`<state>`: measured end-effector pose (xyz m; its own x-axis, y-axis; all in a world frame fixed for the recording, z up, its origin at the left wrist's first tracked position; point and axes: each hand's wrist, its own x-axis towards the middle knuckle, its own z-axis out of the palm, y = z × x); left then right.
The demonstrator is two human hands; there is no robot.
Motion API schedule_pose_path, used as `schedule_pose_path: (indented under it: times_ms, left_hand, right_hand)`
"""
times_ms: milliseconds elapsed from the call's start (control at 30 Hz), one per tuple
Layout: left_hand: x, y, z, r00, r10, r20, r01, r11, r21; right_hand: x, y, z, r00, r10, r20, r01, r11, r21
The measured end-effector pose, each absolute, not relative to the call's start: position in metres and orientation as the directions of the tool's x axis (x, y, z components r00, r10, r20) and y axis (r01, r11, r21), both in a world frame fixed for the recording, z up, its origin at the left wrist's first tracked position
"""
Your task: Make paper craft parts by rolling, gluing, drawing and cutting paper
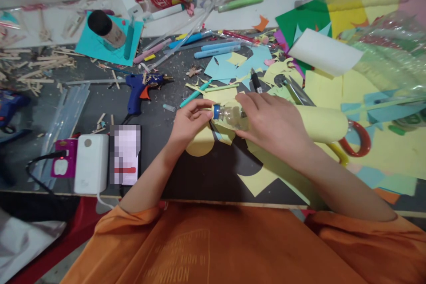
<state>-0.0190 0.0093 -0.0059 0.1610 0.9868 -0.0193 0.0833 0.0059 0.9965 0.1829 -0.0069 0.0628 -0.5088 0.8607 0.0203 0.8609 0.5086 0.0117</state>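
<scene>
A clear plastic bottle [233, 117] lies on its side at the table's middle, its body wrapped in pale yellow paper [321, 123]. Its blue cap [216, 111] points left. My right hand [274, 124] lies over the bottle's neck and shoulder, fingers curled round it. My left hand [190, 122] is closed at the cap end, fingertips pinching by the blue cap. Yellow paper offcuts [262, 177] lie beneath both hands on the dark table [153, 111].
A blue glue gun [141, 88] lies left of the hands, a phone [125, 154] and a white charger [90, 164] at the near left. Red-handled scissors [357, 140] sit right of the bottle. Markers, coloured paper scraps, wooden sticks and clear plastic crowd the back and right.
</scene>
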Motion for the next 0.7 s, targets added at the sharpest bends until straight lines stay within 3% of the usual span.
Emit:
schedule_pose_path:
  times_ms: [700]
  left_hand:
    - [-0.0184,0.0091,-0.0041,0.122,0.981,-0.151,-0.021,0.155,0.988]
  right_hand:
    - [0.1832,-0.006,0.0592,-0.499,0.866,0.018,0.866,0.5,0.0]
